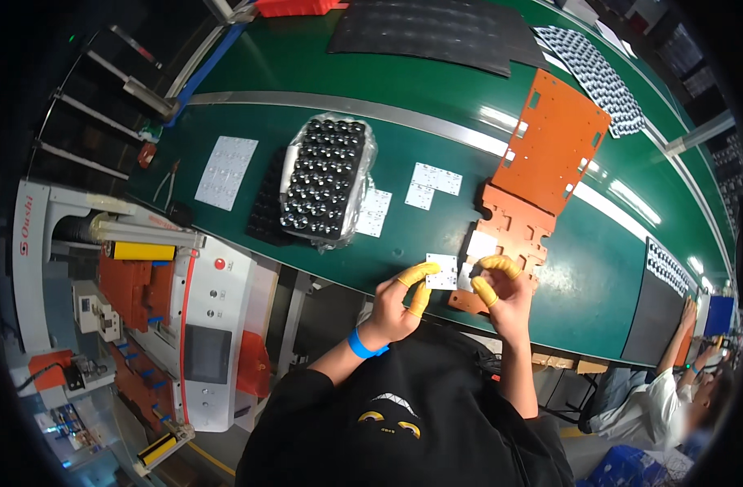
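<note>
My left hand pinches a small white circuit board by its left edge, between yellow-covered thumb and forefinger. To its right, my right hand, also in yellow finger covers, has its thumb and forefinger curled toward each other. Something small and dark seems to sit between those fingertips, too small to make out. Beneath this hand lies an orange slotted fixture plate with white boards on it. Ahead and left, a black tray of shiny round black parts rests in clear plastic wrap.
Further white boards lie on the green table, and a board sheet lies left near pliers. A large orange plate stretches back right. A machine stands at left. Another person's arm reaches in at far right.
</note>
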Demonstrator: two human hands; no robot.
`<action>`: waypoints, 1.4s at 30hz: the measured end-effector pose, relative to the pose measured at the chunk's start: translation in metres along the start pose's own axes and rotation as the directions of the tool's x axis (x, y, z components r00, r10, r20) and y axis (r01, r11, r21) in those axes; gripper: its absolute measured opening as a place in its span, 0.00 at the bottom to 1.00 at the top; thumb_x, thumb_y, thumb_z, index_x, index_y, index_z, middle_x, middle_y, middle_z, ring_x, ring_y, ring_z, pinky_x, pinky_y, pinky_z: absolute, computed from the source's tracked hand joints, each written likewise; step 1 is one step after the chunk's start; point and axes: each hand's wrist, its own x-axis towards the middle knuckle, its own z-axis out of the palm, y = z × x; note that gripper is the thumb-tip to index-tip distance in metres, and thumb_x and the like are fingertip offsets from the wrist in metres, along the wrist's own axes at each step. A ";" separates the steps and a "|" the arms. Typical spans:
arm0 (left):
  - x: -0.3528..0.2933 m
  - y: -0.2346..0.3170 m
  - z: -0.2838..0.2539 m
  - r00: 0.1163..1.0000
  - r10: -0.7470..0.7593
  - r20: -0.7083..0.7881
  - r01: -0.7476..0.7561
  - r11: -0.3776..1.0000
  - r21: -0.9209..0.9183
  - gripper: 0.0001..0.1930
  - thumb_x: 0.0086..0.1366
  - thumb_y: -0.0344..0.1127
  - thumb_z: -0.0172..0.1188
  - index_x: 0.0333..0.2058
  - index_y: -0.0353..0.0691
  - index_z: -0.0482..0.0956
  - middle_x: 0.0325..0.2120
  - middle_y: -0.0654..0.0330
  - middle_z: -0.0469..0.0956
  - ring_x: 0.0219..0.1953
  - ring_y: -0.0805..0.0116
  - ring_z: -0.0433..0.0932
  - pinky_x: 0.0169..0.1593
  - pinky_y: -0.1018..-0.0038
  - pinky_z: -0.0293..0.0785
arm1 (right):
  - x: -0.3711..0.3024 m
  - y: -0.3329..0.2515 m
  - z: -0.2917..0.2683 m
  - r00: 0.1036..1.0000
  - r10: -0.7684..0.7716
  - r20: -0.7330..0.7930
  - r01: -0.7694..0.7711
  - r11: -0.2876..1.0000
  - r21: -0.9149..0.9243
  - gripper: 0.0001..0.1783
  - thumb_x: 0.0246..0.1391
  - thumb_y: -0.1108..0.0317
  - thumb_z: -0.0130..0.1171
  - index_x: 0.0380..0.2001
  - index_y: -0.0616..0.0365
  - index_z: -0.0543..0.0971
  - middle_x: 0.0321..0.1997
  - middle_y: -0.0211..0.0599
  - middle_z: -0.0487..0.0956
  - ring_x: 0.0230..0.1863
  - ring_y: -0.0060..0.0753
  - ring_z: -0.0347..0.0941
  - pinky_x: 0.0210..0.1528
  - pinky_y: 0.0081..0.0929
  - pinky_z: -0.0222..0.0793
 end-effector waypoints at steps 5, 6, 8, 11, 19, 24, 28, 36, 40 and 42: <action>0.016 0.021 0.032 0.998 -0.056 0.017 0.058 0.954 -0.293 0.16 0.67 0.24 0.52 0.53 0.28 0.72 0.44 0.52 0.80 0.44 0.64 0.82 0.47 0.71 0.77 | -0.021 -0.006 -0.004 0.996 -0.083 -0.042 0.085 0.995 0.059 0.17 0.47 0.84 0.66 0.42 0.65 0.76 0.46 0.36 0.73 0.44 0.26 0.74 0.47 0.24 0.73; 0.017 0.021 0.037 0.988 -0.142 0.057 0.153 0.923 -0.353 0.16 0.68 0.24 0.51 0.54 0.28 0.72 0.43 0.53 0.80 0.43 0.68 0.81 0.46 0.72 0.77 | -0.023 -0.004 -0.006 0.995 -0.083 -0.051 0.086 0.995 0.059 0.17 0.47 0.84 0.66 0.42 0.65 0.76 0.46 0.36 0.73 0.44 0.26 0.74 0.47 0.24 0.73; 0.019 0.022 0.043 0.969 -0.225 0.106 0.249 0.880 -0.404 0.16 0.69 0.24 0.50 0.55 0.28 0.71 0.43 0.55 0.80 0.42 0.72 0.80 0.45 0.74 0.78 | -0.025 0.001 -0.011 0.957 -0.289 -0.020 0.271 0.918 -0.290 0.17 0.45 0.84 0.68 0.40 0.67 0.76 0.44 0.39 0.76 0.39 0.27 0.74 0.42 0.23 0.74; 0.021 0.023 0.050 0.969 -0.193 0.153 0.234 0.915 -0.329 0.16 0.70 0.23 0.49 0.55 0.28 0.71 0.42 0.55 0.80 0.41 0.74 0.80 0.43 0.77 0.78 | -0.028 0.003 -0.013 0.938 -0.346 -0.018 0.307 0.854 -0.419 0.16 0.43 0.83 0.70 0.38 0.68 0.77 0.41 0.41 0.78 0.38 0.27 0.75 0.40 0.23 0.74; 0.019 0.026 0.062 0.962 -0.229 0.152 0.274 0.800 -0.534 0.22 0.70 0.21 0.45 0.62 0.29 0.62 0.54 0.51 0.74 0.46 0.72 0.77 0.48 0.75 0.76 | -0.030 0.005 -0.015 0.921 -0.385 -0.054 0.327 0.842 -0.429 0.16 0.43 0.81 0.71 0.37 0.69 0.79 0.38 0.41 0.80 0.36 0.27 0.77 0.40 0.23 0.74; 0.020 0.029 0.063 0.959 -0.207 0.192 0.281 0.778 -0.562 0.22 0.69 0.21 0.47 0.61 0.28 0.63 0.53 0.50 0.75 0.50 0.69 0.77 0.52 0.73 0.76 | -0.031 0.009 -0.014 0.909 -0.408 -0.083 0.340 0.843 -0.417 0.14 0.46 0.81 0.69 0.37 0.69 0.79 0.37 0.39 0.81 0.34 0.27 0.78 0.39 0.23 0.75; 0.020 0.030 0.063 0.969 -0.077 0.233 0.181 0.866 -0.467 0.27 0.60 0.13 0.56 0.60 0.28 0.65 0.53 0.50 0.75 0.52 0.64 0.77 0.53 0.71 0.76 | -0.037 0.002 0.001 0.916 -0.163 -0.367 0.144 0.986 -0.080 0.10 0.51 0.77 0.67 0.36 0.68 0.79 0.32 0.36 0.81 0.29 0.25 0.77 0.33 0.22 0.75; 0.025 0.041 0.071 0.984 -0.109 0.143 0.168 0.839 -0.517 0.17 0.63 0.16 0.55 0.52 0.26 0.73 0.45 0.52 0.79 0.40 0.69 0.81 0.46 0.72 0.80 | -0.038 0.000 -0.010 0.952 -0.010 -0.306 0.043 0.994 0.101 0.07 0.58 0.74 0.62 0.36 0.66 0.76 0.30 0.34 0.79 0.26 0.20 0.73 0.29 0.20 0.70; 0.031 0.037 0.070 0.970 -0.179 0.168 0.245 0.700 -0.671 0.10 0.65 0.17 0.54 0.45 0.26 0.76 0.45 0.53 0.79 0.39 0.67 0.81 0.46 0.71 0.81 | -0.037 0.005 -0.017 0.944 0.059 -0.324 -0.042 0.997 0.060 0.07 0.59 0.73 0.60 0.38 0.65 0.75 0.34 0.32 0.78 0.34 0.22 0.76 0.36 0.21 0.74; 0.031 0.030 0.069 0.968 -0.084 0.235 0.189 0.862 -0.470 0.10 0.63 0.19 0.58 0.44 0.27 0.77 0.42 0.52 0.79 0.39 0.66 0.82 0.45 0.72 0.82 | -0.033 0.003 -0.019 0.955 0.107 -0.277 -0.097 0.994 0.051 0.07 0.59 0.69 0.60 0.34 0.62 0.75 0.28 0.27 0.74 0.28 0.17 0.68 0.30 0.18 0.64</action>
